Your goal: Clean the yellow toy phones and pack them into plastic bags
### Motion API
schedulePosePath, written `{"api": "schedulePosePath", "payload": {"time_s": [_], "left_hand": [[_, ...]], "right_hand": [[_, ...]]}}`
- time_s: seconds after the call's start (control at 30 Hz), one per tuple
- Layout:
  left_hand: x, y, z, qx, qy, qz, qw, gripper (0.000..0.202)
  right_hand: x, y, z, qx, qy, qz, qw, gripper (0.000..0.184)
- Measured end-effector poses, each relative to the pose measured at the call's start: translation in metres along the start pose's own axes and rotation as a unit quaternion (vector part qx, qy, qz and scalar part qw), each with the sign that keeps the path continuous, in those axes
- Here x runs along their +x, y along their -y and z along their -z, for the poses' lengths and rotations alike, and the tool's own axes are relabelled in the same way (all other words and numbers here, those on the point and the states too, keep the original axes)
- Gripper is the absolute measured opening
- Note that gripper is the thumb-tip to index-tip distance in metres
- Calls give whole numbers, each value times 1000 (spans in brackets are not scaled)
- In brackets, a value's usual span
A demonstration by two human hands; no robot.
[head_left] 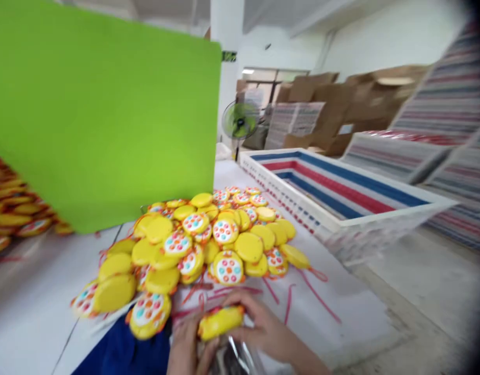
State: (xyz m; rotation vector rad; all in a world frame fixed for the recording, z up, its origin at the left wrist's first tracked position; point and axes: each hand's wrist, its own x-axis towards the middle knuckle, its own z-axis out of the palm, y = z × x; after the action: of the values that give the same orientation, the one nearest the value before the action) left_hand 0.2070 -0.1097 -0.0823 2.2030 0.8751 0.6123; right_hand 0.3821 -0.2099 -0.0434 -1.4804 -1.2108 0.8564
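Observation:
A round yellow toy [220, 323] with orange bits along its edge is held edge-up between my two hands at the bottom middle. My left hand [186, 344] grips its left end, and the fingers of my right hand [259, 325] close around its right end. Just below the toy is a piece of shiny clear plastic [237, 359], perhaps a bag, partly cut off by the frame. In front of my hands lies a heap of similar yellow toys [228, 268], some showing white faces with coloured dots. Dark blue cloth [125, 344] lies to the left of my left hand.
A green panel [118, 120] stands upright on the white table [333, 297], with more toys [17, 208] left of it. Pink cords [320, 302] lie loose. A white crate with a striped lining [333, 224] sits at the right. Behind are a fan [240, 121] and cardboard boxes [365, 99].

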Motion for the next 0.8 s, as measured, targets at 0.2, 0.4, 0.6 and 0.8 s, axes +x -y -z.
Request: {"api": "schedulePosePath", "payload": {"time_s": [0.2,0.4,0.6,0.8], "left_hand": [[-3,-4,-1,84,23,-112,990,16],[-11,-11,-3,162,-25,-180,970,20],[-13,-13,-1,149,-92,-177,969,11],[-14,-14,2,131,-106,-145,975,13]], "right_hand": [[7,-16,4,95,-53,-42,993,43],[25,-19,-3,-79,-47,-6,996,44],[43,-4,-14,-203,84,43,975,41],[44,-1,-33,-218,136,87,962,39]]}}
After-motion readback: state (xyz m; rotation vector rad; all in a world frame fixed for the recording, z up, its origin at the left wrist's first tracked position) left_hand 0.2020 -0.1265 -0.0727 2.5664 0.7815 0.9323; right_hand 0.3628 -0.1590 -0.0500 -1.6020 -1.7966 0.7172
